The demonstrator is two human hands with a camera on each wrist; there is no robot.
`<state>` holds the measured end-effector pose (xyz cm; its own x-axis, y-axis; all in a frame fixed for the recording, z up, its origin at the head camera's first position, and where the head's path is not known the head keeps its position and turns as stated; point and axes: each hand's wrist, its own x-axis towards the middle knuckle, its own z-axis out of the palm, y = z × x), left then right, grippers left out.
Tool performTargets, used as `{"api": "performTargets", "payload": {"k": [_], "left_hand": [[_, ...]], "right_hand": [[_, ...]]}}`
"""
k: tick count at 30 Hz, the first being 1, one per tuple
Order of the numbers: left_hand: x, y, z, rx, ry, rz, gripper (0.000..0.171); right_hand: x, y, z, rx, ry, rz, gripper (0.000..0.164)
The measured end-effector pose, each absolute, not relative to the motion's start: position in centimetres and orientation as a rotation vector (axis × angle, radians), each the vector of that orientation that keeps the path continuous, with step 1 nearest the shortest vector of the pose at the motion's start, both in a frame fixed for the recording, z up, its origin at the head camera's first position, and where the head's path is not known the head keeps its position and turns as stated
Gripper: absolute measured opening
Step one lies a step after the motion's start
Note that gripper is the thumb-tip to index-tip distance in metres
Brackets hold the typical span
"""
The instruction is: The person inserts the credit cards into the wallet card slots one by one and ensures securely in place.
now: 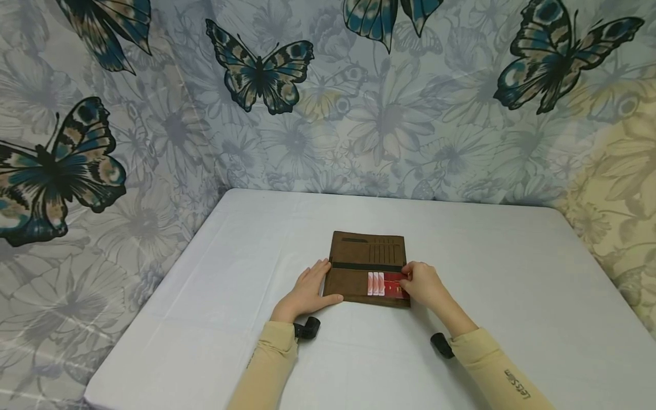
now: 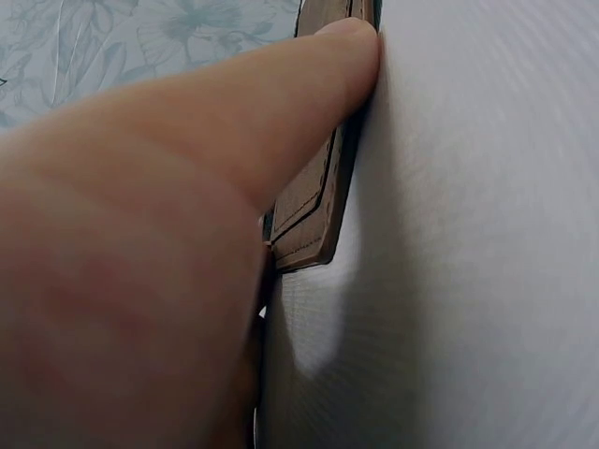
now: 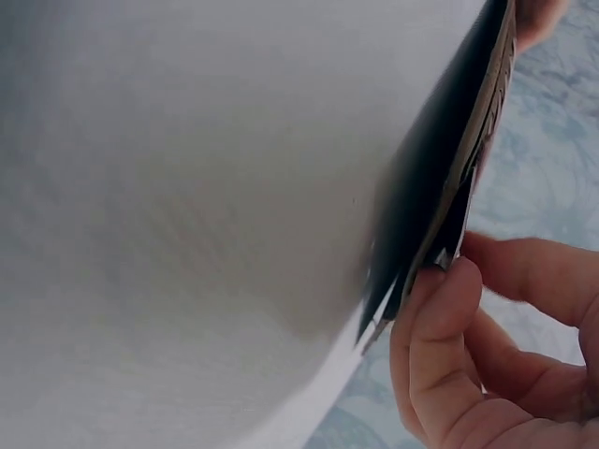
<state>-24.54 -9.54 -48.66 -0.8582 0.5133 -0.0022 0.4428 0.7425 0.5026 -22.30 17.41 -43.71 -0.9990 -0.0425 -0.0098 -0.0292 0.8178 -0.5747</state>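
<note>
An unfolded brown leather wallet [image 1: 353, 282] lies on the white table, its upper panel lined with card slots. Several red-and-white cards [image 1: 376, 283] overlap in the lower panel. At the right edge, my right hand [image 1: 424, 285] pinches a red card [image 1: 393, 285] between thumb and fingers; in the right wrist view the fingertips [image 3: 459, 290] grip right at the wallet's layered side, hiding part of it. My left hand [image 1: 307, 290] rests with extended fingers against the wallet's left side, its thumb on the lower edge, as the left wrist view also shows.
The white table [image 1: 230, 256] spreads around the wallet. Behind it and to both sides hang walls with flower and butterfly prints [image 1: 260, 77]. Each wrist carries a small black camera, one at the left [image 1: 307, 328] and one at the right [image 1: 442, 345].
</note>
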Motion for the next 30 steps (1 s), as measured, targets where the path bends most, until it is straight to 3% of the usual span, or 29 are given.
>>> {"api": "performTargets", "payload": {"k": [30], "left_hand": [[-24.43,-9.36,-48.29,0.758,2.796,0.737,0.086]], "right_hand": [[-22.44,17.66,-43.63,-0.089,2.922,-0.975,0.028]]}}
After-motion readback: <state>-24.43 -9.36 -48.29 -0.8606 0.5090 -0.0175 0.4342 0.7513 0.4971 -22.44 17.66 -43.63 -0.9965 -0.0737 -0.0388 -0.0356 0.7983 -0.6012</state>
